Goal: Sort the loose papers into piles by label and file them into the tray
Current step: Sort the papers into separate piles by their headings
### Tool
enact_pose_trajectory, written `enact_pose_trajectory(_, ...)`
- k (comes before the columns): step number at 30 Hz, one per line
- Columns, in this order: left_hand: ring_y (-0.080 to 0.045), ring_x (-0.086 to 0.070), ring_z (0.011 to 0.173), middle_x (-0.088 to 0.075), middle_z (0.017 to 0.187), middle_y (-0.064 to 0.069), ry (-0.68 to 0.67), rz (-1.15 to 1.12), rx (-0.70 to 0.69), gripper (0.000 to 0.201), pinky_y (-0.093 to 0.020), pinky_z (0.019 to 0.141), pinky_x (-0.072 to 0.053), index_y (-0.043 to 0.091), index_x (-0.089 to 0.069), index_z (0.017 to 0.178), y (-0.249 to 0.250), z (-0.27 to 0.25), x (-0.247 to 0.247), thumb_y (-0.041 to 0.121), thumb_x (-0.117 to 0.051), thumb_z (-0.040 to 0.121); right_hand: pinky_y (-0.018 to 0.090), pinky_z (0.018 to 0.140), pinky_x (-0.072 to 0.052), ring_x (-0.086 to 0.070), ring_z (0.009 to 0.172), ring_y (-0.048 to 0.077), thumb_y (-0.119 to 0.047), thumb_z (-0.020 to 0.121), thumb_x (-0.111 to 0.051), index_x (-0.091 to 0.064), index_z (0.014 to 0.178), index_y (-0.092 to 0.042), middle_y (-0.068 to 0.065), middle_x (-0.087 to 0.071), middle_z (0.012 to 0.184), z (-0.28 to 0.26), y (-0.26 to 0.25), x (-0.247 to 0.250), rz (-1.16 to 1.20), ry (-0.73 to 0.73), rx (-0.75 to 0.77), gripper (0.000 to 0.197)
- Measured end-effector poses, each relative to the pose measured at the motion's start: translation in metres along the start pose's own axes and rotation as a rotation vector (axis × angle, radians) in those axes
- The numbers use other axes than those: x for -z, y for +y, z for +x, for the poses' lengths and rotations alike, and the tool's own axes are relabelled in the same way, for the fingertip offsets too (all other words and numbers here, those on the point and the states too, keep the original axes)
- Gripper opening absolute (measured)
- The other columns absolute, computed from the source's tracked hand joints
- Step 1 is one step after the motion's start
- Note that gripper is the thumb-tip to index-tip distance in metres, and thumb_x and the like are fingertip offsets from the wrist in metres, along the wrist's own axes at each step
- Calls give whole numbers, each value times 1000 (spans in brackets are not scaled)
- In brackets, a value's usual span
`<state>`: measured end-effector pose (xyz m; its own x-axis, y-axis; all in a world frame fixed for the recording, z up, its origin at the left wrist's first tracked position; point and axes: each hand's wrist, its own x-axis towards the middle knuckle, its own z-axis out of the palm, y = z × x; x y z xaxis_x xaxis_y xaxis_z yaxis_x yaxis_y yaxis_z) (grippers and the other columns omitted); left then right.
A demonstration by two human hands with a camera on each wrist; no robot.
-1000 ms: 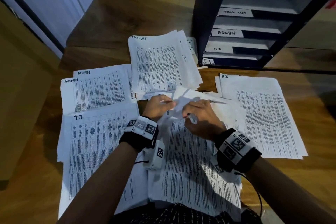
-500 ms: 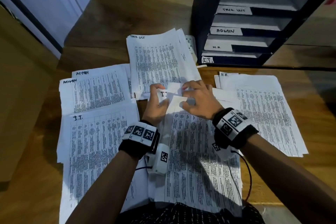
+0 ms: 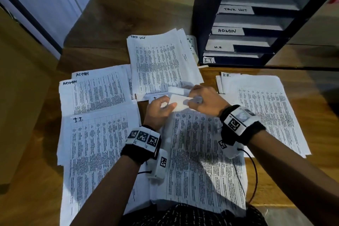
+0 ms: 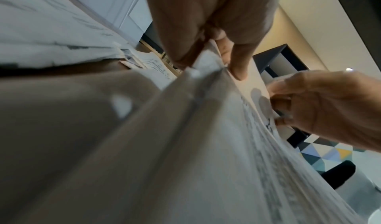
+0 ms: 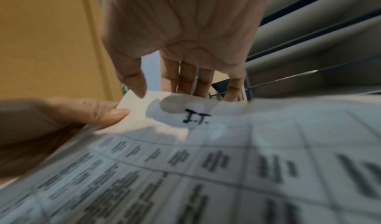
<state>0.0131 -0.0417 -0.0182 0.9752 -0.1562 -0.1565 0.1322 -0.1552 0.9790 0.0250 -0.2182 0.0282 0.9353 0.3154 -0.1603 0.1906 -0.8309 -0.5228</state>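
Note:
My left hand (image 3: 167, 105) and right hand (image 3: 191, 100) meet at the far end of the loose central stack (image 3: 198, 161). Both pinch the top edge of one printed sheet (image 5: 206, 146) and hold that edge up off the stack. The right wrist view shows its handwritten label "I.T." (image 5: 196, 118), with my right thumb in front and the fingers behind. My left thumb (image 5: 103, 113) pinches the sheet's left corner. Sorted piles lie around: I.T. (image 3: 99, 143), ADMIN (image 3: 91, 93), TASK LIST (image 3: 159, 60), H.R. (image 3: 262, 108). The black labelled tray (image 3: 200, 24) stands at the back right.
The wooden table (image 3: 119, 14) shows bare wood behind the piles and along the right edge. A white power strip (image 3: 191, 44) lies between the TASK LIST pile and the tray. A tan panel (image 3: 22, 97) borders the left side. Cables trail from both wrist cameras.
Both hands have shifted slightly away from me along the stack's far edge. The top sheet's edge, flat a moment ago, is now lifted and pinched between them.

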Motion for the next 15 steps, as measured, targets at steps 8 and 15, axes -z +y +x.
enact_pose_trajectory(8,-24,-56,105,-47,115,-7,193,-136,42,21,-39,97,-43,11,-47,104,-6,7,22,5,-59,87,42,97,-39,-53,111,43,-42,90,-51,-60,110,10,28,-55,123,-15,37,28,330,2,-400,57)
enact_pose_trajectory(15,-28,-55,113,-56,125,-14,57,217,251,40,-35,95,-46,3,-45,127,-10,8,2,7,-55,89,22,86,-37,-53,99,14,-42,85,-61,-70,99,-18,-4,-61,101,-17,36,5,390,-35,-413,29)
